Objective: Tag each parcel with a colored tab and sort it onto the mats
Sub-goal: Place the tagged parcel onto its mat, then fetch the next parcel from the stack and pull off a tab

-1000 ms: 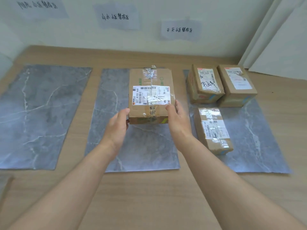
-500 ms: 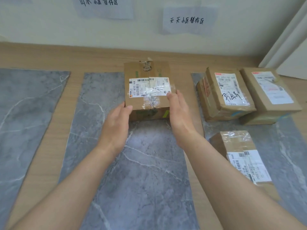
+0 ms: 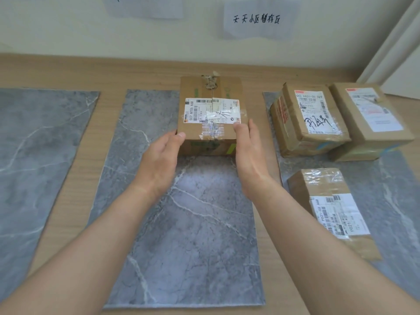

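Note:
A brown cardboard parcel point(image 3: 211, 110) with a white shipping label rests at the far end of the middle grey marble mat point(image 3: 193, 223). A yellow-green tab point(image 3: 231, 148) shows on its near face. My left hand point(image 3: 159, 162) lies against the parcel's near left corner with fingers straight. My right hand point(image 3: 250, 160) lies against the near right corner, its thumb touching the top edge. Neither hand curls round the box.
A left mat point(image 3: 34, 155) lies on the wooden floor. The right mat point(image 3: 397, 189) carries three taped parcels: two at the back point(image 3: 311, 119) point(image 3: 372, 119) and one nearer point(image 3: 329, 208). Paper signs point(image 3: 256, 19) hang on the wall behind.
The parcel has moved away from me to the far end of the middle mat, both hands moving with it. The view has come closer and shifted right.

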### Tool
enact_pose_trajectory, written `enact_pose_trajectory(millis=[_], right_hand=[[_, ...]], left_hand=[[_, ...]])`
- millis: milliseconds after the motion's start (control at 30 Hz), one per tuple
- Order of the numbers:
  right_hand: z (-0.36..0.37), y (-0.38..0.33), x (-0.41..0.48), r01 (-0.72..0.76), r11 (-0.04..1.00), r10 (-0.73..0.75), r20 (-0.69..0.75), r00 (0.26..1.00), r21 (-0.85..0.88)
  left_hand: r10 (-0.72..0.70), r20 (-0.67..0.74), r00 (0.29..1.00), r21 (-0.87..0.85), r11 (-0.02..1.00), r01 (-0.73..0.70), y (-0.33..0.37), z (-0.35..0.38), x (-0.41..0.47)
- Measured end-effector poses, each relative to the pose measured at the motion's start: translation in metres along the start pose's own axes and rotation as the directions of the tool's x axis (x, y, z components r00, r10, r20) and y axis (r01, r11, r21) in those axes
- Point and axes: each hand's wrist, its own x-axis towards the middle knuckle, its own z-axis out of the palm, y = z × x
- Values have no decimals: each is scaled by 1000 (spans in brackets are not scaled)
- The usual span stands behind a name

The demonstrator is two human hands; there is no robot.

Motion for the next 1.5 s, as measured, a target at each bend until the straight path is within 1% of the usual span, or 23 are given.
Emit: enact_pose_trajectory(millis=[67, 133, 233, 367, 633, 767, 867, 933, 1067, 1167, 1333, 1500], right_hand=[[-2, -6, -8, -14, 1000, 14, -51, 999, 8], [-7, -13, -22, 5, 1000, -6, -95, 995, -6], [-11, -21, -49, 29, 999, -31, -127, 991, -17], [-12, -38, -92, 41, 997, -33, -109, 993, 70], [-37, -88, -206, 110, 988, -106, -41, 994, 106], [-52, -111, -276, 153, 982, -156, 24, 987, 115], [-54, -123, -335, 185, 975, -196, 85, 977, 119], [-52, -131, -374, 200, 968, -218, 118, 969, 152], [-42, -138, -458, 192, 959, -224, 141, 964, 208], [-34, -138, -523, 219, 951, -249, 123, 961, 217], [-18, -131, -621, 270, 940, -295, 103, 950, 208], [7, -112, -698, 255, 945, -289, 156, 945, 206]], left_hand=[[-51, -26, 998, -13, 999, 51, 2, -4, -5], [-108, -59, 992, -70, 992, 104, 9, -7, -15], [-123, -58, 991, -159, 981, 112, 25, -12, -37], [-129, -66, 989, -225, 968, 111, 56, -17, -79], [-27, -105, 994, -286, 958, -4, 126, -35, -192], [12, -149, 989, -286, 957, -55, 158, -51, -265], [48, -169, 984, -290, 952, -96, 175, -66, -324], [66, -179, 982, -279, 954, -114, 183, -78, -362], [71, -199, 977, -280, 952, -126, 202, -104, -435], [92, -201, 975, -306, 940, -152, 207, -125, -491], [148, -164, 975, -329, 924, -196, 198, -172, -581], [132, -184, 974, -313, 931, -186, 176, -219, -653]])
